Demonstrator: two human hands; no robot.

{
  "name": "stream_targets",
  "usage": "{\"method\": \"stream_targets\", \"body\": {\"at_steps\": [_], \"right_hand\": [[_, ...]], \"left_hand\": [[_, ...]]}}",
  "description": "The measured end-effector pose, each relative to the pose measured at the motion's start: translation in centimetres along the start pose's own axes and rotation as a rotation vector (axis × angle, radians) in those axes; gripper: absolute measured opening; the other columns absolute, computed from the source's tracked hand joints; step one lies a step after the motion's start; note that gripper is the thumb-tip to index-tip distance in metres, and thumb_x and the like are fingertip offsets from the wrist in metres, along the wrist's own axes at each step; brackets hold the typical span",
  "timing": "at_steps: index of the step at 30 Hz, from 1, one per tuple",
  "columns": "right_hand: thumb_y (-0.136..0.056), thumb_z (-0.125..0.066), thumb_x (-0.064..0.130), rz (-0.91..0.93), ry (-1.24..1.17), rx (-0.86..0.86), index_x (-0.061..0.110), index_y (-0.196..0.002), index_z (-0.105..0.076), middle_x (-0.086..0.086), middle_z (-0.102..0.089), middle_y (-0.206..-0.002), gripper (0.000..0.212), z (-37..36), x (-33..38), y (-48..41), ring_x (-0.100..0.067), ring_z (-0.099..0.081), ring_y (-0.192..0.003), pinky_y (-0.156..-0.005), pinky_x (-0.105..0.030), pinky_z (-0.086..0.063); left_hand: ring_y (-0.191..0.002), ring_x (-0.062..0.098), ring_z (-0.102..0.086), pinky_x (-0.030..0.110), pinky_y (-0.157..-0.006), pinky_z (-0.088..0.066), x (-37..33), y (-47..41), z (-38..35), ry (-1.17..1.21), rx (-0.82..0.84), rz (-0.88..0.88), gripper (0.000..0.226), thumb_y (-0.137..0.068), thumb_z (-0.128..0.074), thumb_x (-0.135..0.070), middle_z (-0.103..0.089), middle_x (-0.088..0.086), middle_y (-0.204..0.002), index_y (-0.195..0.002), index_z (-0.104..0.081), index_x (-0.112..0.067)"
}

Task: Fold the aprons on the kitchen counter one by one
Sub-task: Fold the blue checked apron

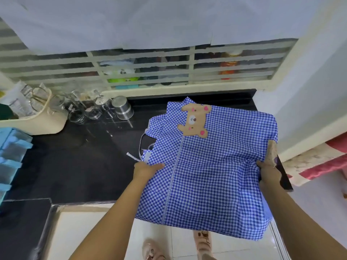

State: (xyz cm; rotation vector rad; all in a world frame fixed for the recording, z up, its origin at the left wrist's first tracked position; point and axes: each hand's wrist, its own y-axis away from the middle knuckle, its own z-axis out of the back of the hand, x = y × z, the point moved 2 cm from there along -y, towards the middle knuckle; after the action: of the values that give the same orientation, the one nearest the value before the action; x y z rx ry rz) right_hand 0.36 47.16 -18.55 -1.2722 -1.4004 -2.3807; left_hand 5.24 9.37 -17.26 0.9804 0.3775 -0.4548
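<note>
Gingham in blue and white checks covers the apron (216,166), which carries a tan bear patch (194,120) with pink ears and paws near its far end and a pale stitched seam running down its length. Coloured containers (230,66) behind the barred window are too blurred to read. The apron lies spread on the right end of the black desk (75,162), its near part hanging past the front edge over the tiled floor (187,239). The left hand (146,168) pinches its left edge beside a striped cord (132,155). The right hand (266,169) grips the bunched right edge, just at the desk's right end. To the left lies bare dark desk. A steel cup (122,107), glass jars (78,109) and a cream basket (37,121) stand along the back.
</note>
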Motion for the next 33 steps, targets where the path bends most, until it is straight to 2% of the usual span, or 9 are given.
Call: {"method": "stream_targets", "body": {"at_steps": [4, 8, 10, 13, 18, 22, 26, 29, 33], "right_hand": [[-0.087, -0.067, 0.013, 0.023, 0.023, -0.020, -0.004, -0.120, -0.052, -0.016, -0.062, -0.112, 0.041, -0.1, -0.5, 0.4, -0.026, -0.057, -0.093, -0.086, -0.039, -0.050], [-0.093, -0.058, 0.017, 0.131, 0.079, -0.007, -0.004, -0.118, -0.058, -0.019, -0.063, -0.102, 0.033, 0.4, -0.3, 0.3, -0.032, -0.062, -0.085, -0.059, -0.028, -0.043], [-0.090, -0.063, 0.025, 0.149, 0.150, -0.076, -0.004, -0.110, -0.061, -0.010, -0.058, -0.084, 0.035, 0.9, -0.7, 0.0, -0.025, -0.054, -0.068, -0.059, -0.034, -0.041], [-0.083, -0.069, 0.029, 0.158, 0.139, -0.071, -0.001, -0.088, -0.064, -0.009, -0.057, -0.080, 0.031, 1.3, -1.1, 0.4, -0.026, -0.055, -0.078, -0.062, -0.033, -0.042], [-0.062, -0.086, 0.041, 0.273, 0.141, 0.084, 0.012, -0.120, -0.051, -0.013, -0.057, -0.105, 0.074, 1.4, 0.3, -1.0, -0.025, -0.059, -0.085, -0.069, -0.028, -0.054], [-0.061, -0.090, 0.023, 0.453, 0.609, 0.316, 0.008, -0.142, -0.034, -0.013, -0.045, -0.139, 0.099, 0.8, 0.2, 0.1, -0.034, -0.046, -0.126, -0.102, -0.051, -0.042], [-0.065, -0.086, 0.032, 0.552, 0.715, 0.436, 0.007, -0.129, -0.048, -0.011, -0.056, -0.127, 0.079, -0.7, -1.5, 1.2, -0.032, -0.055, -0.116, -0.094, -0.043, -0.049], [-0.070, -0.077, 0.047, 0.457, 0.773, 0.483, 0.010, -0.122, -0.051, -0.004, -0.058, -0.117, 0.069, -1.3, -1.2, 1.5, -0.030, -0.060, -0.109, -0.083, -0.034, -0.051], [-0.068, -0.078, 0.050, 0.693, 0.891, 0.487, 0.019, -0.119, -0.058, 0.006, -0.048, -0.117, 0.063, -0.7, 0.8, 2.0, -0.016, -0.050, -0.107, -0.094, -0.038, -0.047]], "left_hand": [[-0.110, 0.030, -0.059, 0.037, -0.093, -0.049, -0.6, 1.7, -3.0, 0.011, 0.254, -0.182, 0.059, -0.075, -0.081, -0.015, -0.059, 0.012, -0.128, -0.125, -0.053, 0.000], [-0.112, 0.028, -0.057, 0.034, -0.097, -0.047, -1.0, 1.3, -5.5, -0.524, 0.409, -0.310, 0.050, -0.085, -0.072, -0.015, -0.059, 0.014, -0.126, -0.128, -0.050, -0.002], [-0.111, 0.028, -0.058, 0.033, -0.094, -0.048, -2.6, 0.0, -4.7, -0.795, 0.394, -0.385, 0.043, -0.086, -0.070, -0.018, -0.059, 0.012, -0.123, -0.123, -0.054, -0.003], [-0.099, 0.027, -0.059, 0.032, -0.082, -0.048, -6.9, -2.1, -1.7, -1.096, 0.294, -0.529, 0.020, -0.086, -0.067, -0.015, -0.060, 0.009, -0.103, -0.101, -0.059, -0.004], [-0.104, 0.031, -0.060, 0.035, -0.081, -0.048, -13.4, -5.4, 2.1, -1.402, 0.192, -0.673, 0.036, -0.083, -0.066, -0.004, -0.062, 0.015, -0.115, -0.117, -0.058, 0.002], [-0.115, 0.032, -0.057, 0.041, -0.094, -0.044, -16.0, -6.6, 3.1, -1.375, -0.118, -0.770, 0.037, -0.090, -0.057, -0.010, -0.058, 0.016, -0.126, -0.126, -0.052, -0.002], [-0.129, 0.035, -0.038, 0.048, -0.113, -0.020, -15.4, -6.3, 2.8, -1.046, -0.465, -0.874, 0.072, -0.083, -0.069, -0.023, -0.042, 0.020, -0.138, -0.141, -0.031, -0.003], [-0.141, 0.034, -0.021, 0.050, -0.115, -0.013, -11.5, -3.4, 0.5, -0.853, -0.385, -0.747, 0.075, -0.092, -0.058, -0.027, -0.021, 0.019, -0.152, -0.149, -0.015, -0.004], [-0.127, 0.027, -0.037, 0.041, -0.104, -0.034, -3.6, 2.5, -4.1, -0.979, -0.110, -0.788, 0.064, -0.096, -0.045, -0.046, -0.037, 0.011, -0.141, -0.144, -0.024, -0.010]]}}
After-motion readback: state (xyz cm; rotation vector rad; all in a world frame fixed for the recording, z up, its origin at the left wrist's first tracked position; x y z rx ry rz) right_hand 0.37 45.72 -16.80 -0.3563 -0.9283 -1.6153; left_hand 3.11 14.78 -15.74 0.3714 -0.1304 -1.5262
